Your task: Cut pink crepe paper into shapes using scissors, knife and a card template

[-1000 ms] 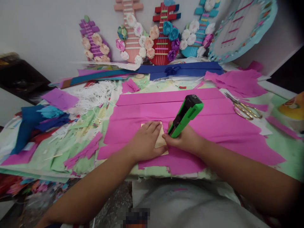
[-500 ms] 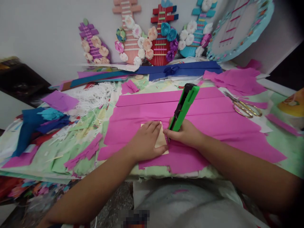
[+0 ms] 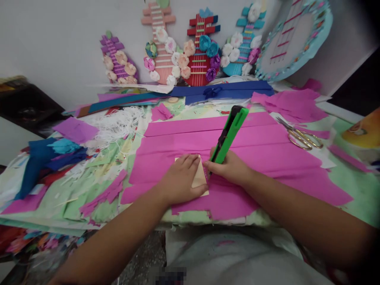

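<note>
A wide sheet of pink crepe paper (image 3: pixel 261 154) lies spread over the table in front of me. My left hand (image 3: pixel 179 178) lies flat, fingers together, pressing a small beige card template (image 3: pixel 199 179) onto the pink sheet. My right hand (image 3: pixel 230 168) is closed around a green and black utility knife (image 3: pixel 228 133), held steeply with its tip down at the card's right edge. The blade tip itself is hard to make out.
Gold-handled scissors (image 3: pixel 303 137) lie to the right on the pink sheet's edge. Torn pink scraps (image 3: pixel 292 103), a blue paper strip (image 3: pixel 225 92), white string (image 3: pixel 118 120) and blue paper (image 3: pixel 44 156) litter the table. Flower-decorated paper guitars (image 3: pixel 198 55) lean against the wall.
The knife has tilted from a lower slant to a steeper, more upright angle at the card's edge. My left hand has stayed pressed on the card.
</note>
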Demonstrator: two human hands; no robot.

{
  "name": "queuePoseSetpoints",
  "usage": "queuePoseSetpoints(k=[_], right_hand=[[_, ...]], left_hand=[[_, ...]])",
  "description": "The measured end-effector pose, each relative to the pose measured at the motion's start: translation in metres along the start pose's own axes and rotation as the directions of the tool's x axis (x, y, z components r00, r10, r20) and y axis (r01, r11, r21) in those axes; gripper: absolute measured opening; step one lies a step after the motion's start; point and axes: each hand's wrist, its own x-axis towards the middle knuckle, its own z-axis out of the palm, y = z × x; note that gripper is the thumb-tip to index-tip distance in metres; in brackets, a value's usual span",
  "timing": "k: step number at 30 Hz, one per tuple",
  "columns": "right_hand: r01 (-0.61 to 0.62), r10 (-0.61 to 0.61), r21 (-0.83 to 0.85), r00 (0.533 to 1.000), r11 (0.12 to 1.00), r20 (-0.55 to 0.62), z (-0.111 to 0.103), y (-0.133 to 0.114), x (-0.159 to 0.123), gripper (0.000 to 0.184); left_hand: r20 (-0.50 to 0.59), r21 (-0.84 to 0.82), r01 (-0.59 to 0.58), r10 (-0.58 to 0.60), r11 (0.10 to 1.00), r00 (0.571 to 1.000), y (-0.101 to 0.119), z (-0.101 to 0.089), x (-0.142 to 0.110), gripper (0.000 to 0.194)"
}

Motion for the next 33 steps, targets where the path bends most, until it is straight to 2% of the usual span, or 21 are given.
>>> queuePoseSetpoints(k=[2, 6, 14, 29, 33], right_hand=[[-0.006, 0.006, 0.034, 1.000, 0.999, -0.010, -0.0011, 0.0006, 0.0009, 0.026], [0.041, -0.044, 0.057, 0.998, 0.998, 0.047, 0.0000, 0.0020, 0.0001, 0.024], [0.087, -0.082, -0.069, 0.994, 0.994, 0.070, 0.0026, -0.0017, -0.0038, 0.015], [0.158, -0.142, -0.191, 0.986, 0.969, 0.092, 0.0060, 0.0003, -0.0055, 0.013], [0.118, -0.107, -0.119, 0.989, 0.986, 0.099, 0.0031, 0.0011, -0.0037, 0.019]], left_hand=[[-0.001, 0.003, 0.003, -0.003, 1.000, 1.000, 0.0008, -0.0008, 0.0003, 0.065], [0.001, 0.023, -0.001, 0.001, 1.000, 1.000, 0.0004, -0.0004, 0.0004, 0.068], [-0.010, 0.023, -0.002, 0.003, 1.000, 1.000, -0.0011, 0.0014, -0.0003, 0.069], [-0.016, 0.025, -0.019, 0.019, 1.000, 1.000, -0.0025, 0.0039, -0.0006, 0.062], [-0.010, 0.023, -0.011, 0.011, 1.000, 1.000, -0.0022, 0.0027, -0.0002, 0.067]])
